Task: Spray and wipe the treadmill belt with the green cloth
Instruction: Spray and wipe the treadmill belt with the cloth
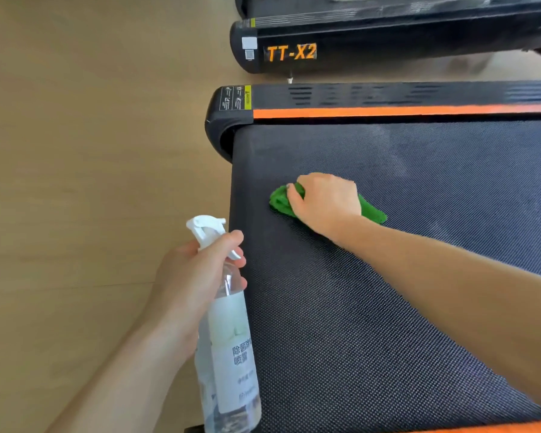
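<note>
The black textured treadmill belt (403, 276) fills the right half of the view. On it, near its left end, lies a bunched green cloth (280, 201). My right hand (324, 200) grips the cloth and presses it onto the belt. My left hand (188, 285) holds a clear spray bottle (228, 339) with a white trigger head, upright at the belt's left edge, over the floor. A finger lies on the trigger.
An orange stripe (388, 112) runs along the treadmill's far side rail. A second treadmill marked TT-X2 (291, 53) stands beyond it. Light wooden floor (91, 151) covers the left side.
</note>
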